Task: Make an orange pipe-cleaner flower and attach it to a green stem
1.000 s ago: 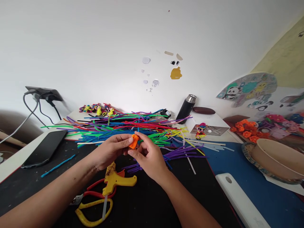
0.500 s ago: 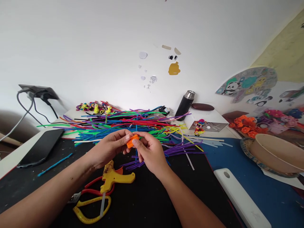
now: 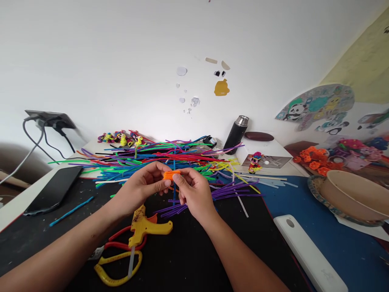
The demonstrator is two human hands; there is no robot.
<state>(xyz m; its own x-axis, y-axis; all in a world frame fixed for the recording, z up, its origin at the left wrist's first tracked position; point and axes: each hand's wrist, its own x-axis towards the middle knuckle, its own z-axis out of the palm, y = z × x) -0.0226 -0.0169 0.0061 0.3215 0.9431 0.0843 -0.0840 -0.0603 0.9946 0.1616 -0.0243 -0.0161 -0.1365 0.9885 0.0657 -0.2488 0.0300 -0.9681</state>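
Between my two hands is a small bundle of folded orange pipe cleaner (image 3: 171, 175), held above the black mat. My left hand (image 3: 146, 184) pinches its left end, thumb in front. At the other end, the thumb and fingers of my right hand (image 3: 194, 187) are closed on it, and some fingertips are hidden behind. Just beyond the hands lies a wide heap of coloured pipe cleaners (image 3: 121, 170). Below my left hand a yellow glue gun (image 3: 148, 229) rests on red and yellow-handled cutting tools (image 3: 118, 280).
A black phone (image 3: 54, 188) and a blue pipe cleaner piece (image 3: 71, 211) lie at the left. Behind stand a black flask (image 3: 235, 136) and a small pipe-cleaner figure (image 3: 255, 162). To the right are a white power bank-like slab (image 3: 310, 253) and a beige bowl (image 3: 358, 194).
The orange bundle has turned from tilted to nearly level. My left thumb has slid down from its upper edge, and the hands have shifted slightly.
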